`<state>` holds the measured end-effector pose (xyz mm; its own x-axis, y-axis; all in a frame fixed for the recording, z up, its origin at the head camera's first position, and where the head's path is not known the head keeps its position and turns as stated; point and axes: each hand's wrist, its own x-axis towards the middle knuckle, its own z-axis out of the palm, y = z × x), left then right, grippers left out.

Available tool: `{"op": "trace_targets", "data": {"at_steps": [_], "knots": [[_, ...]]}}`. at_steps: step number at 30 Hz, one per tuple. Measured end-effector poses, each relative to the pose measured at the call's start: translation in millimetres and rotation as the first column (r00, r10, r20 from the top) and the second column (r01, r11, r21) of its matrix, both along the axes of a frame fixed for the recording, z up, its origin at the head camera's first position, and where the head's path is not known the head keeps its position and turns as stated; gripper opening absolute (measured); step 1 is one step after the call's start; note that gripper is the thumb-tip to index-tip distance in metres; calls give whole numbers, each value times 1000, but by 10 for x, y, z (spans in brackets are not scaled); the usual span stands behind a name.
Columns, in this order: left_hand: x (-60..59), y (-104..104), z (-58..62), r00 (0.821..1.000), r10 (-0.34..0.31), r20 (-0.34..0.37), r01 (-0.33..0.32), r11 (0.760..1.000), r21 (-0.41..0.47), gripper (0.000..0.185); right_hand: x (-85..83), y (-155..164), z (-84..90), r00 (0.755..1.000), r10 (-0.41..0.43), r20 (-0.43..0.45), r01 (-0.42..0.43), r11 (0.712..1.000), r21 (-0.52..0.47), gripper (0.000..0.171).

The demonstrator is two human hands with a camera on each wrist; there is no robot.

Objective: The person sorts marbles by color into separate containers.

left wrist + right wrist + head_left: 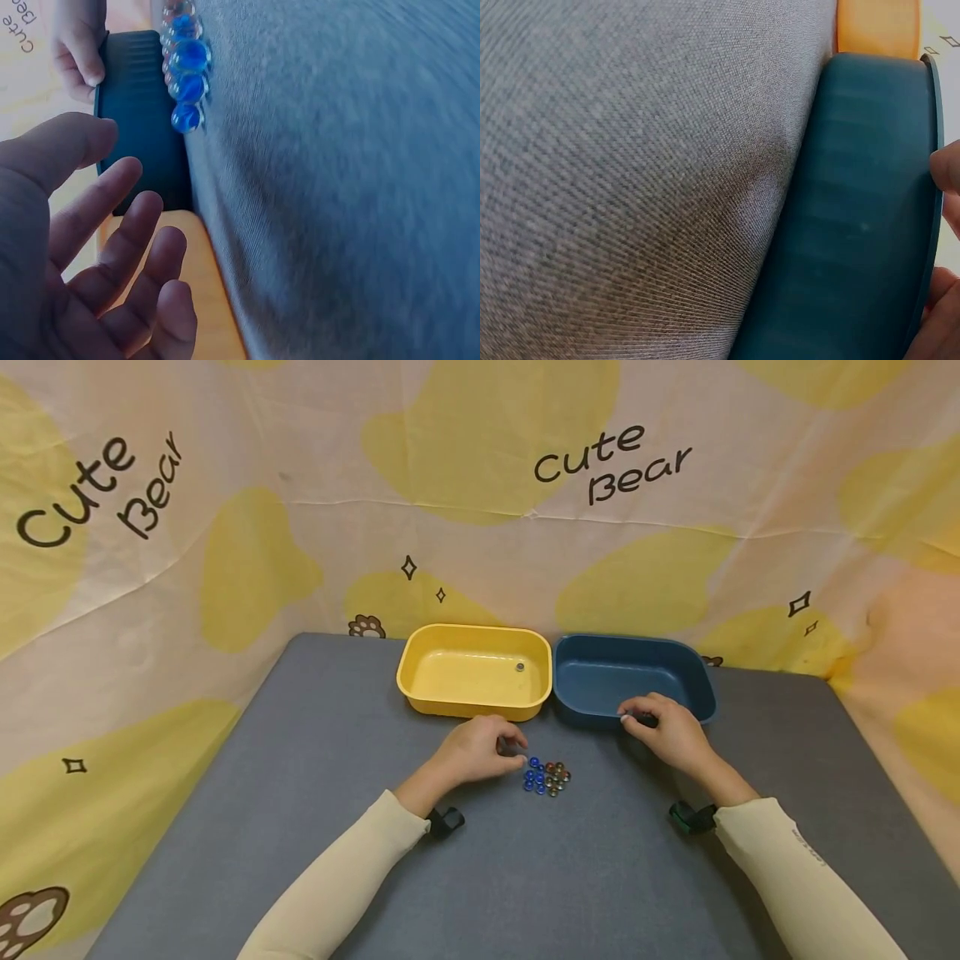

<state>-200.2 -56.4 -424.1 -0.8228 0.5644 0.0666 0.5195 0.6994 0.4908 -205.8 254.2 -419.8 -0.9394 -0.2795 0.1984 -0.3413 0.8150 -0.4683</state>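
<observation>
My left hand [482,750] hovers beside a small cluster of glass marbles [551,779], its fingers loosely bent and nothing between them. Some marbles are blue [189,55]; the others look clear with reddish or brownish colour inside. At the near rim of a blue tub [577,714] is my right hand [667,732], its thumb and fingers bent close together. In the right wrist view, a digit of that hand [946,169] meets the rim. Whether it pinches a marble or grips the rim, I cannot tell, because some fingertips are hidden.
A yellow tub [420,700] stands side by side with the blue one near the back of the grey-covered table [300,760]. One small greyish marble [520,667] lies inside it. Behind the tubs hangs a patterned cloth [480,552].
</observation>
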Motion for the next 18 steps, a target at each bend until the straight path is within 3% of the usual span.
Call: {"op": "trace_targets", "data": {"at_steps": [10,18], "knots": [[-56,92,-116,999,-10,45,10,1000,3,15,8,-24,8,1000,1,-13,-1,1000,-1,16],[-81,132,-139,996,-16,83,19,999,-29,11,24,-19,16,1000,-4,-6,4,1000,2,16]]}}
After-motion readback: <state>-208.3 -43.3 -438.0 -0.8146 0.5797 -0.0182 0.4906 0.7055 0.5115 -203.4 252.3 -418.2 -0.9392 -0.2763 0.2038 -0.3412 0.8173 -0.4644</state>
